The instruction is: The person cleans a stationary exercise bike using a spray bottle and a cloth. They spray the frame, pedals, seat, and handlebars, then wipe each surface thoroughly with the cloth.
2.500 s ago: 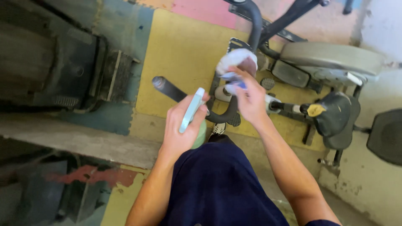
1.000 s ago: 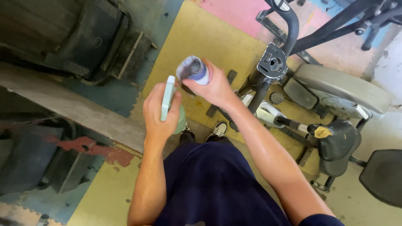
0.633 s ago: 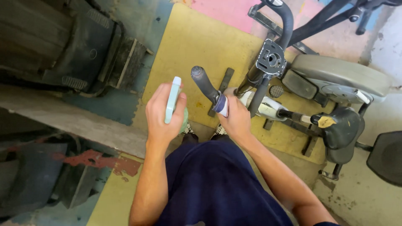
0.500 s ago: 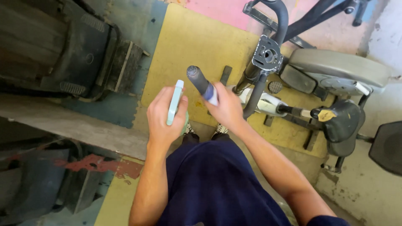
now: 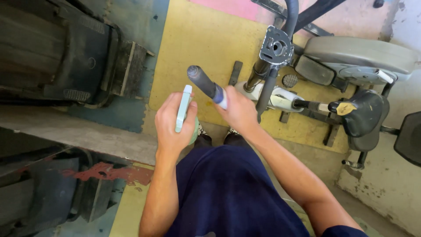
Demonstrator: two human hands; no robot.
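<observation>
Now left hand (image 5: 172, 127) clasps one spray bottle (image 5: 183, 109); right hand (image 5: 239, 110) grips one handlebar (image 5: 202, 82)

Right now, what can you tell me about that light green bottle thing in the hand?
The spray bottle is pale mint green, smooth like plastic, with a slim nozzle head ending in a whitish tip that points up and away from the person. The left hand wraps its rounder body, so most of that stays hidden; only a green bulge shows beside the palm. It is held upright, slightly tilted, above the yellow floor mat, just left of the dark handlebar grip, not touching it.
</observation>
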